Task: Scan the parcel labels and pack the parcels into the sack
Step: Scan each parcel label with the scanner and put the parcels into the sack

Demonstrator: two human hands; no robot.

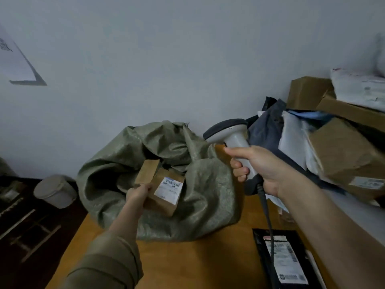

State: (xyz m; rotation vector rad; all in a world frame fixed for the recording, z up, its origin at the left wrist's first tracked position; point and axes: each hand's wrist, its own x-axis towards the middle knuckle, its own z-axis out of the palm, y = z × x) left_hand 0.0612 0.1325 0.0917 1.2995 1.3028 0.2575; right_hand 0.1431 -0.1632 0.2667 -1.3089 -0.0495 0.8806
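A: What is the left hand (pixel 139 191) doing right now?

B: It is gripping a small brown cardboard parcel (pixel 160 185) by its near left edge, holding it over the open mouth of the green woven sack (pixel 187 205), which is slumping on the wooden bench (pixel 187 263). The white shipping label (pixel 170 189) is facing up towards the camera.

A: And the right hand (pixel 258 167)?

B: It is clenching the handle of a grey barcode scanner (pixel 233 138), with the head pointing left, roughly towards the sack. The cable (pixel 268 222) is trailing down across a black mailer bag (pixel 285 259) lying on the bench.

A: How is that parcel likely to handle?

B: I am judging it light, since one hand is carrying it by an edge alone. The cardboard looks stiff, so a pinch at the edge or corner should hold, though a flap at the top looks to be standing up and I would not grab there.

A: And the sack?

B: Soft and floppy, I would say. Its mouth is sagging, so the parcel may catch on a fold going in.

A: What is waiting?

B: A heap of brown boxes (pixel 345 155) and pale plastic mailers (pixel 293 142) is piling up on the right, behind the scanner.
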